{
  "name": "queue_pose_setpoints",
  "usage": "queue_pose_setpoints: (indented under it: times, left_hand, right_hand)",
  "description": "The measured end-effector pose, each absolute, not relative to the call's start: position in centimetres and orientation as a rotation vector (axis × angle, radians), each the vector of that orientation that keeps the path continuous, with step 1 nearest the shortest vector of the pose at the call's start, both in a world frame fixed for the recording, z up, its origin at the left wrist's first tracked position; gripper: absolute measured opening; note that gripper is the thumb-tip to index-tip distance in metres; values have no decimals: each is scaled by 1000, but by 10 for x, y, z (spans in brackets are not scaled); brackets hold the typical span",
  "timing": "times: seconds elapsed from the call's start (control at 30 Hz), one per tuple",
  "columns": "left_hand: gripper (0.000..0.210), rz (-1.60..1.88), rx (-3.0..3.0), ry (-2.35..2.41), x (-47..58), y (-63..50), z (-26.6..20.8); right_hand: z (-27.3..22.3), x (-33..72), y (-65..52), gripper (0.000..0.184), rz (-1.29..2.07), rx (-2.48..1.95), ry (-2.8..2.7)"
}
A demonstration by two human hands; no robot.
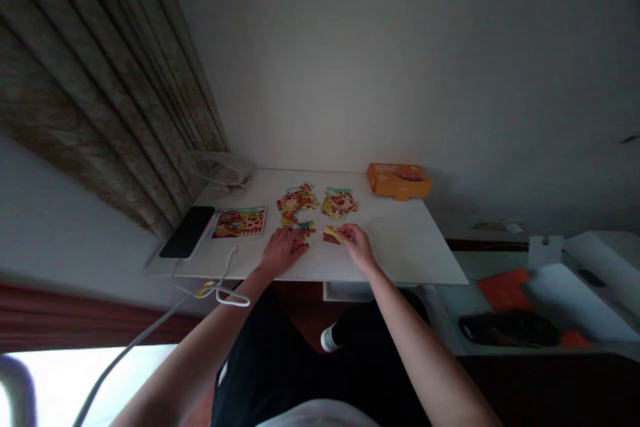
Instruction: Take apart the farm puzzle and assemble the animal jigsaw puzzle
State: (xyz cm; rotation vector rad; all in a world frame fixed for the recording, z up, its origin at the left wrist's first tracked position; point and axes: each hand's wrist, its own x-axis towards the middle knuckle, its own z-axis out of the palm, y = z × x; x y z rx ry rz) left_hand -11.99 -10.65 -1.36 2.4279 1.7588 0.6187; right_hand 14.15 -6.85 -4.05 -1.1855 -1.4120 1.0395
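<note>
We see both of the person's bare hands on a white table (400, 240) among scattered jigsaw pieces. The left hand (281, 248) lies palm down, fingers spread loosely and mostly flat, its fingertips touching a small group of loose pieces (303, 230) at about one o'clock from the knuckles; we cannot tell whether it actually grips any of them. The right hand (357, 243) is partly curled, its fingers pinched on a yellow puzzle piece (331, 234) that sticks out at nine o'clock from the hand, just above the tabletop. At twelve o'clock from the left hand sits a partly joined cluster (297, 200) of pieces, and just beside it, at twelve o'clock from the yellow piece, a second cluster (339, 203). Well apart at two o'clock from the right hand, an orange box (399, 180) rests near the wall. At nine o'clock from the left hand lies a printed reference picture (239, 221), and beyond it, near the table's edge, a dark phone (187, 231). A white cable (220, 280) loops off the front edge at seven o'clock from the left hand.
</note>
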Motion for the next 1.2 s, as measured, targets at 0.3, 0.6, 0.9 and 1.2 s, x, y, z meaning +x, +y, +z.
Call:
queue_pose_setpoints:
  times: [0.3,0.6,0.9,1.2]
  left_hand:
    - [22,894,2056,1735,-111,-80,-13]
    - [39,519,2146,1744,-119,-84,-3]
    - [58,232,2061,1885,-113,-85,4]
    - [36,637,2040,1533,-109,-85,1]
  right_hand:
    - [-39,177,-60,28,881,-1472,-1610]
    - [-33,162,-69,49,508,-1710,-1984]
    - [-35,155,-57,42,542,-1786,-1902]
    - [-34,157,-82,45,726,-1605,-1776]
